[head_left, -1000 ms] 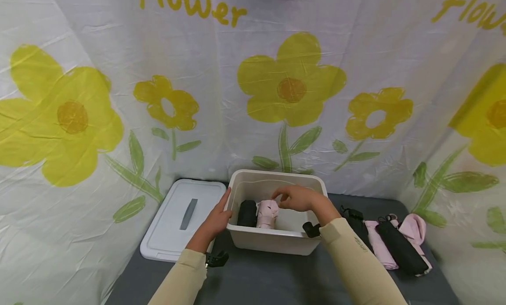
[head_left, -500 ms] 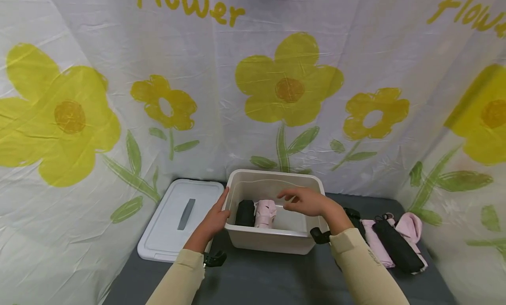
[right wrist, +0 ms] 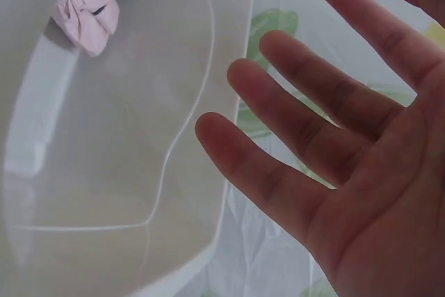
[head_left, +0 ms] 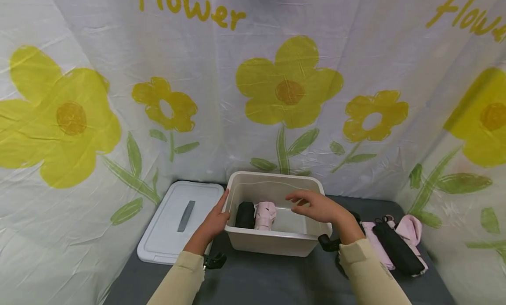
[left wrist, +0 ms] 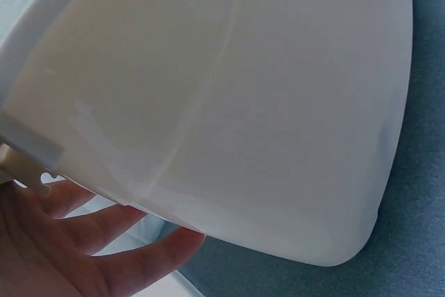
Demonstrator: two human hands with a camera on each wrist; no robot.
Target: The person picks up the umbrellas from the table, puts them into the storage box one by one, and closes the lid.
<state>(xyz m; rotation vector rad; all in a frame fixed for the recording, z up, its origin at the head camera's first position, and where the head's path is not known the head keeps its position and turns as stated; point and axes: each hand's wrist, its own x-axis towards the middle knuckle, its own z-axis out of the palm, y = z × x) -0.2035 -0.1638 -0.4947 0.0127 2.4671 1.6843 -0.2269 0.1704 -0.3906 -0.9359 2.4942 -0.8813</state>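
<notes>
My left hand [head_left: 215, 219] rests against the left side of a beige storage bin [head_left: 272, 244], its fingers fairly straight. In the left wrist view, fingertips [left wrist: 184, 240] touch the bin's outer wall below a tab on the rim. Over the right part of the bin hovers my right hand [head_left: 316, 205], holding nothing. Its fingers [right wrist: 271, 165] are spread and slightly bent in the right wrist view. Inside the bin, at the left, a black compact umbrella [head_left: 245, 215] and a pink compact umbrella [head_left: 265, 216] lie side by side.
A white lid [head_left: 170, 226] with a grey handle lies left of the bin. On the dark table [head_left: 269, 278] at right are a black folded umbrella [head_left: 397, 248], a pink one [head_left: 381, 245] and more pink fabric [head_left: 411, 229]. A flower-printed curtain [head_left: 221, 134] hangs behind.
My right hand has drawn away from the pink umbrella, moving right and slightly toward me. The left hand stays on the bin, and both umbrellas in it lie still.
</notes>
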